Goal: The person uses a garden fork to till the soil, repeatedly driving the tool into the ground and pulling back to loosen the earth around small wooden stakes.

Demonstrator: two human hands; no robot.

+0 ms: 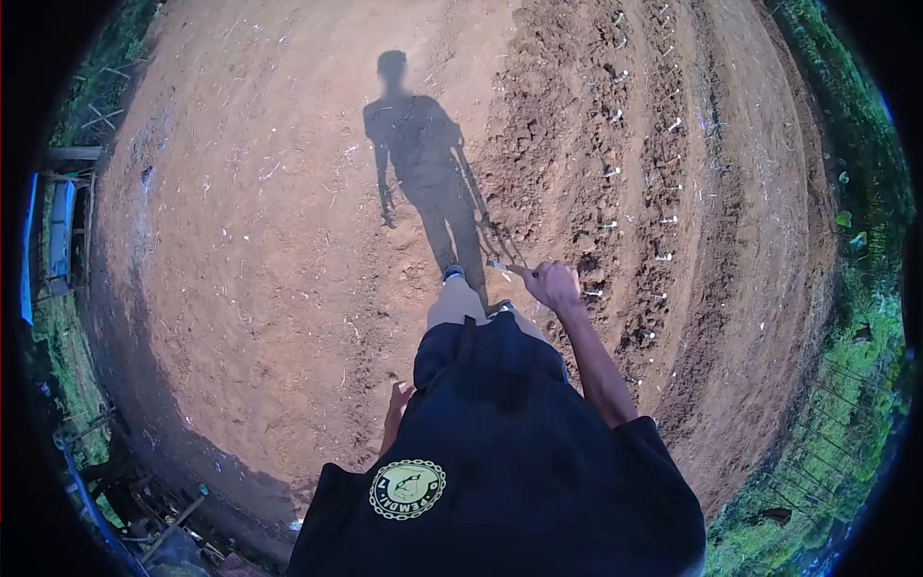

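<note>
My right hand (555,287) is closed round the pale handle of a long-handled tool (504,267), held out in front of my right leg. Only a short, foreshortened length of the tool shows. Its shadow on the soil has a long shaft and a branching, fork-like end, but I cannot make out the head itself. My left hand (398,396) hangs low beside my left hip, partly hidden by my dark shirt. Its visible fingers are loosely apart, and nothing shows in them.
Bare brown soil (260,288) stretches ahead and left, with my shadow (418,154) on it. To the right run dug rows of dark, clumpy earth (591,144) dotted with small white pieces (612,174). Green plants (846,385) border the right; wooden poles and blue sheeting (60,231) stand left.
</note>
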